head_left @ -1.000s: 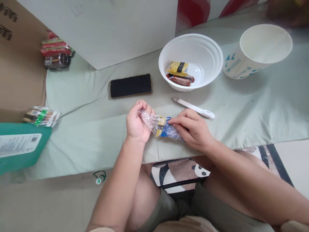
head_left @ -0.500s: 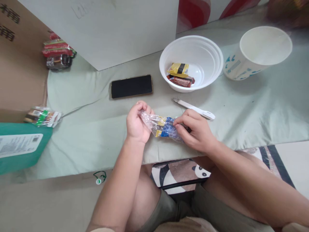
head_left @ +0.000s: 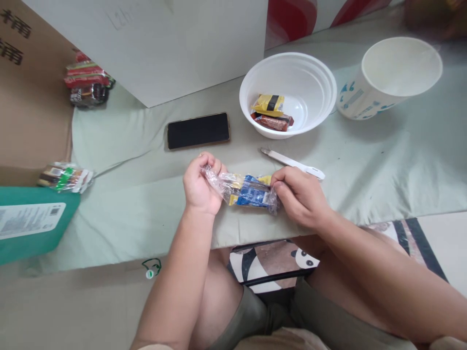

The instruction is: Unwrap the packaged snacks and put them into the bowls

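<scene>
A clear plastic bag (head_left: 251, 191) with blue and yellow wrapped snack packets inside is stretched between my two hands, just above the cloth near the table's front edge. My left hand (head_left: 204, 184) is closed on the bag's crumpled left end. At the other end, my right hand (head_left: 299, 198) pinches the plastic with thumb and forefinger. Beyond my right hand lies a white-handled utility knife (head_left: 292, 163). Behind it stands a white bowl (head_left: 310, 92) holding a yellow packet (head_left: 270, 103) and a reddish-brown packet (head_left: 274, 122).
A phone (head_left: 199, 130) lies left of the bowl, and a white paper tub (head_left: 386, 87) stands to its right. A white box (head_left: 175, 48) rises behind. Bagged snacks (head_left: 66, 177), a green package (head_left: 36, 223) and a cardboard box (head_left: 32, 97) are at the left.
My right hand has shifted its hold to the bag's right end, uncovering more of the blue packet. My left hand has moved slightly left, drawing the bag out longer.
</scene>
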`<state>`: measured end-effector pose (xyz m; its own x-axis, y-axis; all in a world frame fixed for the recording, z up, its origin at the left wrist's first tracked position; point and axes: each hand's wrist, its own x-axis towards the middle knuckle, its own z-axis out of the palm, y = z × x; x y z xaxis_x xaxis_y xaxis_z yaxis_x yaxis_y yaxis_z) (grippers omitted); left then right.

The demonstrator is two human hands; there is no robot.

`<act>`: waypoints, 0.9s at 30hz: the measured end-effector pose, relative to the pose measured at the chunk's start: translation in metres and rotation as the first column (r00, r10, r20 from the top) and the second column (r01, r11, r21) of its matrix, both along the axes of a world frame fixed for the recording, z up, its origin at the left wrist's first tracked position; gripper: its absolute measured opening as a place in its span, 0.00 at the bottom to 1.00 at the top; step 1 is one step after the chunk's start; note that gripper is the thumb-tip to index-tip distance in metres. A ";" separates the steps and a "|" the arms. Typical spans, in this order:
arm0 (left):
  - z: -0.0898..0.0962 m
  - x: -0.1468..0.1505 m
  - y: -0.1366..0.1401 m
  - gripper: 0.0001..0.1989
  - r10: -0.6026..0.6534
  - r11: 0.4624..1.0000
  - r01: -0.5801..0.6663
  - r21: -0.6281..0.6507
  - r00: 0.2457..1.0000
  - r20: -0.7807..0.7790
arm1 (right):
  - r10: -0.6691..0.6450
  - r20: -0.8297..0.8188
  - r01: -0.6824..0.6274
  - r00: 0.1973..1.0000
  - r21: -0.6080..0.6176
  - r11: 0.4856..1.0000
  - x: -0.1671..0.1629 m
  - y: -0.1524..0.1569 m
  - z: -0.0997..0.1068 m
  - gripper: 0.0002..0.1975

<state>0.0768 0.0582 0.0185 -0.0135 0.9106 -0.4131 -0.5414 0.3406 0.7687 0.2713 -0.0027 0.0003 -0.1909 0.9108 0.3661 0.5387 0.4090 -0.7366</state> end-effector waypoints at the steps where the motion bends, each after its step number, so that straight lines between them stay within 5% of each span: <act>1: 0.000 0.000 0.000 0.17 -0.007 1.000 0.007 0.001 1.000 -0.004 | 0.013 0.007 -0.013 1.000 0.009 1.000 0.000 0.000 0.000 0.09; 18: -0.002 -0.007 0.004 0.13 0.092 0.996 -0.091 0.016 0.996 -0.021 | -0.111 0.021 0.110 0.994 0.048 0.993 0.009 0.001 0.006 0.07; 27: -0.011 -0.011 0.008 0.13 0.140 0.980 -0.112 0.167 0.975 -0.171 | -0.190 0.126 0.168 0.974 0.166 0.972 0.031 0.009 0.000 0.21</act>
<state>0.0657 0.0659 0.0076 -0.1936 0.9496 -0.2466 -0.4197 0.1470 0.8957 0.3023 0.0066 0.0003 -0.0889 0.8697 0.4856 0.7070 0.3985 -0.5843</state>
